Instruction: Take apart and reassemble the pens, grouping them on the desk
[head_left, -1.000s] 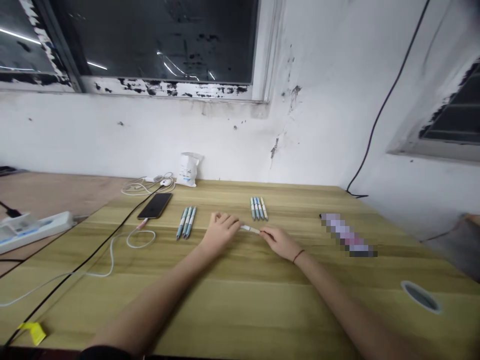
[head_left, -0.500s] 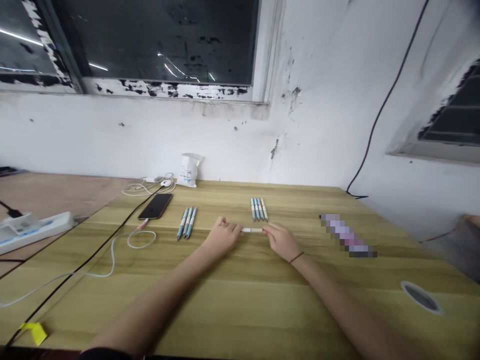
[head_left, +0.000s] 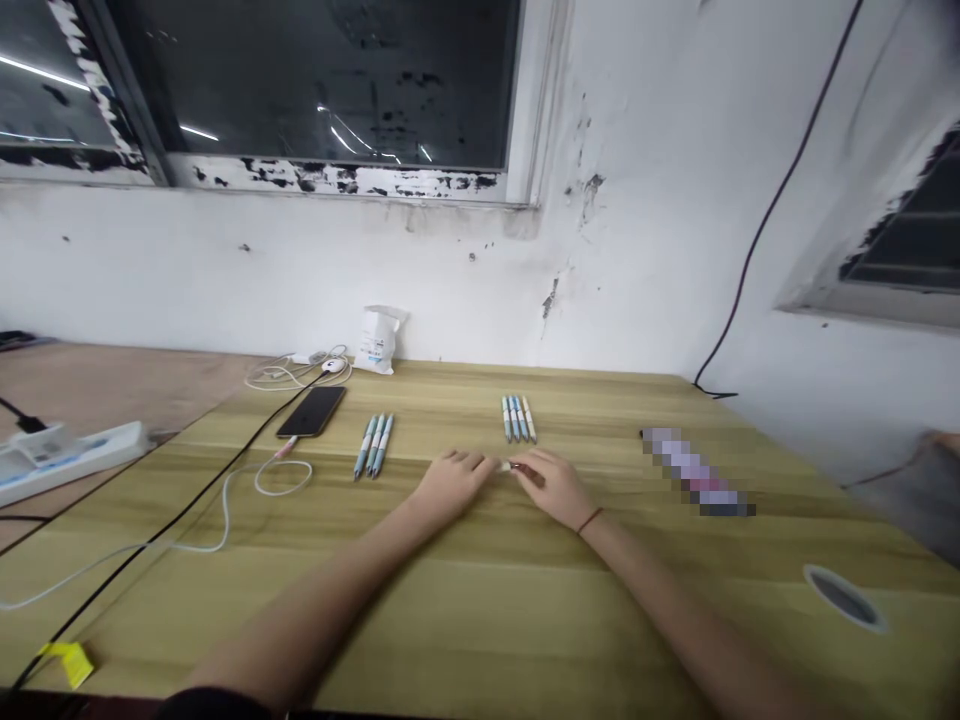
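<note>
Above the middle of the table, my left hand [head_left: 457, 480] and my right hand [head_left: 551, 485] are close together, fingers closed on opposite ends of a pen [head_left: 506, 466]. Only a short pale stretch of it shows in the gap; the rest is covered by my fingers. Just beyond my hands, several pens [head_left: 517, 418] with blue or cream barrels lie side by side. Three blue and white pens [head_left: 373, 446] rest in another group to the left of my left hand.
On the left lie a phone [head_left: 312, 411] with a charging cable [head_left: 225, 520], a black cord [head_left: 187, 510] and a power strip [head_left: 75, 460]. A white packet [head_left: 377, 340] stands by the wall. On the right are a pixelated long item [head_left: 697, 472] and a grommet [head_left: 844, 598].
My hands have come closer together, so less of the pen shows between them. My right-hand fingers have shifted left along it. The pens on the table have not moved.
</note>
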